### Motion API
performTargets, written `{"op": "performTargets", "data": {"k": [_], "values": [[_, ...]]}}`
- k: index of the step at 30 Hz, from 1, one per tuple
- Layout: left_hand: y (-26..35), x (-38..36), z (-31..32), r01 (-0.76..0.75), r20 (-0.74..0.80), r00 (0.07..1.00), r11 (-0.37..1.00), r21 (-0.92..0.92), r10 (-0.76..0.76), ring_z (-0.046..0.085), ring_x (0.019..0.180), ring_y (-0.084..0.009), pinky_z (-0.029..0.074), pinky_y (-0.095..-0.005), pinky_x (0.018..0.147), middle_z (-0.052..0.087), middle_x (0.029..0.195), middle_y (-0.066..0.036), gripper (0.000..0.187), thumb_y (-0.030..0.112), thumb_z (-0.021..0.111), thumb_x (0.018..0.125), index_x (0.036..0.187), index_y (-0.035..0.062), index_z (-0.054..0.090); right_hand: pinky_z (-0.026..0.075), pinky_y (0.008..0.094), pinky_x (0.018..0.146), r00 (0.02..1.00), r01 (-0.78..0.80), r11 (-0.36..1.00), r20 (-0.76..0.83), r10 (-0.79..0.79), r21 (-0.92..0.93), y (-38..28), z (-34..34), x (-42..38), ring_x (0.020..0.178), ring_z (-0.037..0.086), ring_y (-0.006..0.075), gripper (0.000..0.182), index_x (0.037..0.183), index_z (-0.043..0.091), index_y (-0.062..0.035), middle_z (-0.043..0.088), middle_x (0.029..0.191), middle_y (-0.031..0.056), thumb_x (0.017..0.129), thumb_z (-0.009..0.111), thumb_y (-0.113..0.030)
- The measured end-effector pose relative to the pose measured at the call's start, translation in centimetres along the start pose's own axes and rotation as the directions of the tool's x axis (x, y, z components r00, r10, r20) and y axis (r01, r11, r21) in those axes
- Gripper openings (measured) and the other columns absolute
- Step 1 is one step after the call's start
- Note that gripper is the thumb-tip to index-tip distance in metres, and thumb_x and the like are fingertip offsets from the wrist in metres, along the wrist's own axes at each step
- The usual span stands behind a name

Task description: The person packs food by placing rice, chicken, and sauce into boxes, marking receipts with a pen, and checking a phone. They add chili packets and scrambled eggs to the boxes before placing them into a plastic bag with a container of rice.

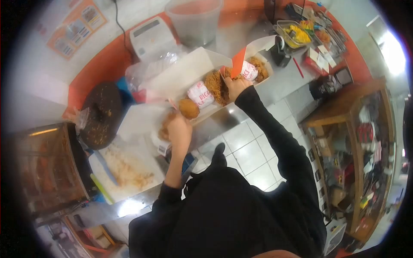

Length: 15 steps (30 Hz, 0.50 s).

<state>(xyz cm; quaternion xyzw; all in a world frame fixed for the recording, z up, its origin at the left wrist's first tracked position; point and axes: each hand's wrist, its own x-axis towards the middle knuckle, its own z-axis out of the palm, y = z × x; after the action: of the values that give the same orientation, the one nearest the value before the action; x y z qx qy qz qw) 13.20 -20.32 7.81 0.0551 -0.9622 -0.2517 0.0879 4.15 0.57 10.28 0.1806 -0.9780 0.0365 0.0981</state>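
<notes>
Black-sleeved to the wrists, holds the hands apart: left hand (177, 128) beside the end of a white box (183, 71), right hand (237, 88) bent over fried chicken (216, 87) near an orange flap (238, 61), both grips impossible to tell. Shows wrapped rice (201, 94) and a round fried piece (189, 108) in the open box on the tabletop (280, 84). Beyond, reveals a white machine (153, 38) and a clear bucket (193, 21).

"RICE" — in red — on two white wrapped bundles (200, 95).

craggy fried chicken (216, 87); glossy tiled floor (244, 136); rough wooden shelf (333, 105).
</notes>
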Motion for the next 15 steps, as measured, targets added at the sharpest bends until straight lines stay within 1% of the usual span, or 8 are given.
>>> {"op": "performTargets", "data": {"k": [3, 5, 6, 8, 10, 11, 13, 15], "values": [[-1.7, 1.2, 7.4, 0.019, -0.047, 0.999, 0.99, 0.137, -0.013, 0.055, 0.06, -0.0349, 0.043, -0.0412, 0.056, 0.054, 0.064, -0.022, 0.015, 0.009, 0.048, 0.073, 0.079, -0.003, 0.054, 0.045, 0.0406, 0.054, 0.994, -0.04, 0.995, 0.104, 0.031, 0.09, 2.4, 5.6, 0.9, 0.064, 0.057, 0.0297, 0.015, 0.083, 0.05, -0.007, 0.057, 0.066, 0.0144, 0.072, 0.043, -0.012], [-1.0, 0.6, 7.9, 0.073, -0.054, 0.996, 0.981, 0.178, -0.064, 0.055, 0.058, -0.0347, 0.043, -0.0413, 0.055, 0.055, 0.063, -0.021, 0.015, 0.011, 0.049, 0.073, 0.077, -0.0022, 0.054, 0.045, 0.0415, 0.055, 0.994, 0.066, 0.997, -0.089, -0.061, 0.046, 2.6, 7.9, 0.9, 0.062, 0.058, 0.0293, 0.016, 0.083, 0.051, -0.0053, 0.058, 0.064, 0.0148, 0.073, 0.042, -0.014], [-0.4, -0.5, 6.3, 0.117, -0.041, 0.993, 0.979, 0.167, -0.112, 0.055, 0.06, -0.0337, 0.043, -0.0406, 0.055, 0.055, 0.065, -0.02, 0.016, 0.013, 0.049, 0.074, 0.078, -0.0015, 0.054, 0.044, 0.0414, 0.057, 0.985, -0.135, 0.979, 0.13, 0.115, 0.153, 1.4, 7.3, 0.8, 0.062, 0.057, 0.0308, 0.018, 0.085, 0.051, -0.0057, 0.058, 0.064, 0.0142, 0.077, 0.043, -0.019], [0.5, -1.3, 8.3, 0.228, 0.012, 0.972, 0.951, 0.211, -0.236, 0.055, 0.063, -0.0328, 0.043, -0.0399, 0.056, 0.056, 0.068, -0.02, 0.017, 0.015, 0.049, 0.075, 0.078, -0.0008, 0.055, 0.044, 0.0409, 0.059, 0.975, -0.116, 0.968, 0.21, 0.069, 0.223, 2.1, 9.3, 1.2, 0.064, 0.057, 0.0312, 0.021, 0.085, 0.051, -0.0055, 0.058, 0.068, 0.0148, 0.078, 0.044, -0.024], [1.7, -2.8, 6.7, 0.195, -0.183, 0.975, 0.888, 0.417, -0.128, 0.054, 0.073, -0.0303, 0.043, -0.0376, 0.061, 0.056, 0.075, -0.017, 0.021, 0.02, 0.049, 0.077, 0.082, -0.0004, 0.054, 0.043, 0.0382, 0.062, 0.975, -0.112, 0.935, 0.22, 0.038, 0.336, 2.3, 7.2, -1.0, 0.069, 0.056, 0.0308, 0.025, 0.088, 0.052, -0.0049, 0.057, 0.076, 0.0148, 0.077, 0.049, -0.027], [4.0, -2.9, 5.7, 0.224, -0.201, 0.968, 0.88, 0.419, -0.151, 0.054, 0.073, -0.0303, 0.043, -0.0376, 0.061, 0.056, 0.075, -0.017, 0.021, 0.02, 0.049, 0.077, 0.082, -0.0004, 0.054, 0.043, 0.0382, 0.062, 0.976, -0.084, 0.936, 0.218, 0.007, 0.343, 2.9, 6.3, -2.5, 0.069, 0.056, 0.0308, 0.025, 0.088, 0.052, -0.0049, 0.057, 0.076, 0.0148, 0.077, 0.049, -0.027], [13.4, 1.6, 5.7, 0.082, -0.231, 0.972, 0.986, 0.148, -0.046, 0.051, 0.079, -0.028, 0.042, -0.0357, 0.067, 0.055, 0.08, -0.014, 0.021, 0.018, 0.049, 0.076, 0.085, 0.0005, 0.054, 0.041, 0.0368, 0.066, 0.951, 0.283, 0.587, -0.3, -0.071, 0.758, 9.3, 4.5, -2.3, 0.074, 0.054, 0.0288, 0.022, 0.091, 0.052, -0.0051, 0.056, 0.079, 0.0122, 0.073, 0.056, -0.015], [18.0, 6.1, 10.3, -0.152, 0.02, 0.988, 0.975, 0.164, 0.151, 0.049, 0.085, -0.0258, 0.04, -0.0341, 0.072, 0.054, 0.088, -0.011, 0.023, 0.014, 0.048, 0.072, 0.091, 0.0014, 0.053, 0.038, 0.0361, 0.072, 0.952, 0.236, 0.655, -0.307, -0.008, 0.717, 15.9, 3.6, -4.1, 0.082, 0.05, 0.0292, 0.027, 0.093, 0.052, -0.0049, 0.054, 0.085, 0.0128, 0.067, 0.059, -0.008]]}}
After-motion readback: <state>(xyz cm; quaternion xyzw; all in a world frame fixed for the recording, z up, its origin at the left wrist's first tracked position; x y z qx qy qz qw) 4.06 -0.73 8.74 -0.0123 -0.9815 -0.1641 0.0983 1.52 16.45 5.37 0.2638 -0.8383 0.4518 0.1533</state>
